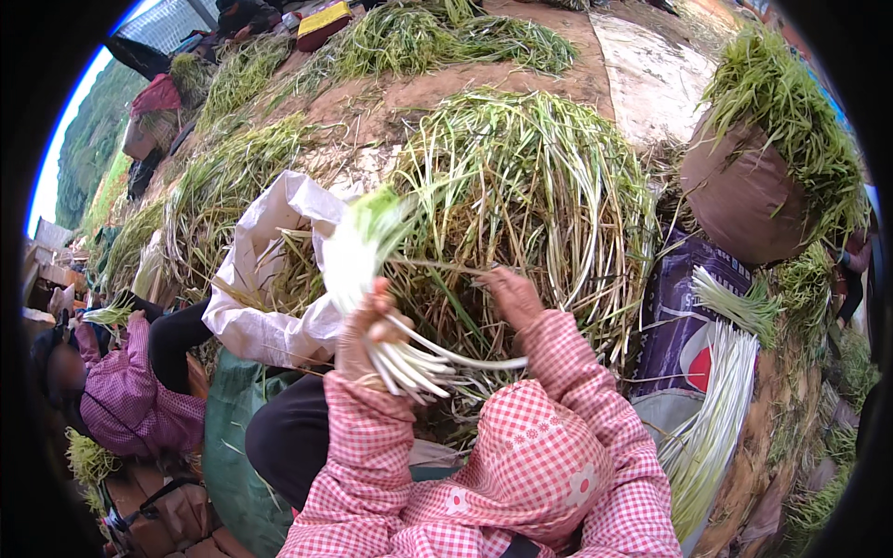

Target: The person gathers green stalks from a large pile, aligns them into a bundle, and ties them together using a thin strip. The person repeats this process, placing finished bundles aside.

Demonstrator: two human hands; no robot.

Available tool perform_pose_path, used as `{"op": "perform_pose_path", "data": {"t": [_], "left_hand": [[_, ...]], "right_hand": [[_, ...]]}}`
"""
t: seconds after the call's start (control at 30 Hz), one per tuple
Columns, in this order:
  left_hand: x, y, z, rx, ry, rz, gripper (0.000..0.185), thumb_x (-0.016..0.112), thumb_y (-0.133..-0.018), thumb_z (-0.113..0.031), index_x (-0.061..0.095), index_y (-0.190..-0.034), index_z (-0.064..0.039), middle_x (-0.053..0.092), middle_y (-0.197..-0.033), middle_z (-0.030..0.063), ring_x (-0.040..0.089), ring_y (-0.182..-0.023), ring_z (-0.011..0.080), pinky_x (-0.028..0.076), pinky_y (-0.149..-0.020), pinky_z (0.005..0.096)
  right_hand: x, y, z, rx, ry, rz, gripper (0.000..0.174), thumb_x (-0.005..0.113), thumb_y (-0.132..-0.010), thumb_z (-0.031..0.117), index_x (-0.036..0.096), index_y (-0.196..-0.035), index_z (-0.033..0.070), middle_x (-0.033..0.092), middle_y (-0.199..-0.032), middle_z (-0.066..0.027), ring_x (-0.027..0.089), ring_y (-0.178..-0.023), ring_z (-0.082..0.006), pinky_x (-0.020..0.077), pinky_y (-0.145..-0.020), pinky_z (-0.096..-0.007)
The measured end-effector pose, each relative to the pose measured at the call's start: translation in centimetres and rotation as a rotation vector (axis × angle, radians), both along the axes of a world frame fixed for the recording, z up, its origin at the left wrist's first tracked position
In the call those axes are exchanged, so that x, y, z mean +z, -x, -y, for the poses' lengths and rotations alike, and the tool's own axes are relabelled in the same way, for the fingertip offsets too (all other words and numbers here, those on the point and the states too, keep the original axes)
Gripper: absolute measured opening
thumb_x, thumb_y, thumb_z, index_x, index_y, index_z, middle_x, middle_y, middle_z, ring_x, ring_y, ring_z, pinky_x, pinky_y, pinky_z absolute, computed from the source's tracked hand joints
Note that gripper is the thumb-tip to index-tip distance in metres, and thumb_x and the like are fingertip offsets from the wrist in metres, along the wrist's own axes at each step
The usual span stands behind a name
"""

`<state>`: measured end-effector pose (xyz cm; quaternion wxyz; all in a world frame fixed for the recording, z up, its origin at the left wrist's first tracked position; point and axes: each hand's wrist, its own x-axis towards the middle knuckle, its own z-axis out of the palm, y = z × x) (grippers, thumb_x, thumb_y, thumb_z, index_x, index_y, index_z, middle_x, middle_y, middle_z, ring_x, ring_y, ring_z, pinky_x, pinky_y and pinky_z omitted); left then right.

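Observation:
My left hand (363,335) is closed around a bundle of long white-stemmed greens (411,366), perhaps chives or garlic shoots. Their pale lower ends point right and towards me, while the upper part is overexposed and blurred. To its right, my right hand (513,296) pinches a thin brownish strand (446,265) that stretches towards the bundle. Beyond both hands rises a large heap of the same greens (516,181), mixed with dry yellow leaves. An open white woven sack (244,328) with withered leaves inside stands left of my left hand.
Trimmed white stalks (718,404) lie on a purple printed sack (670,307) at right. A brown bundle (746,188) topped with greens stands behind. Another person (132,397) sits at left holding greens, beside green sheeting (244,432). More greens (418,42) lie farther back.

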<state>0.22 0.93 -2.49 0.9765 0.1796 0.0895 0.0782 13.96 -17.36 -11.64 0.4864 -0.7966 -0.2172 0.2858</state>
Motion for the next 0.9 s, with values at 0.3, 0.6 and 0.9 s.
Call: {"op": "perform_pose_path", "data": {"t": [0.3,0.6,0.9], "left_hand": [[1.1,0.3,-1.5,0.200,-0.131,-0.011,0.025,0.056,-0.088,-0.016,0.055,-0.108,-0.002,0.059,-0.080,0.0019,0.045,-0.049,0.0045,0.036,-0.048,0.0194],[-0.5,-1.4,1.3,0.209,-0.211,-0.264,0.031,0.065,-0.082,-0.015,0.053,-0.106,0.003,0.061,-0.075,0.0055,0.049,-0.047,0.0071,0.045,-0.042,0.0173],[-1.9,-1.1,0.3,0.221,-0.178,-0.237,0.029,0.061,-0.085,-0.018,0.055,-0.108,-0.003,0.063,-0.080,0.0011,0.049,-0.049,0.0057,0.040,-0.045,0.0199]], "right_hand": [[6.3,1.3,5.9,-0.066,0.052,0.625,0.032,0.053,-0.088,0.030,0.055,-0.111,0.007,0.059,-0.101,-0.0139,0.055,-0.098,-0.0229,0.0434,-0.087,-0.0388],[7.2,5.7,3.5,0.279,-0.249,0.208,0.017,0.056,-0.088,0.018,0.057,-0.100,0.007,0.060,-0.066,-0.0098,0.057,-0.052,-0.0199,0.0458,-0.050,-0.0307],[5.4,5.7,5.1,0.355,-0.209,-0.326,0.025,0.048,-0.092,0.024,0.056,-0.108,0.006,0.056,-0.087,-0.0067,0.055,-0.082,-0.0171,0.0474,-0.072,-0.0302]]}}
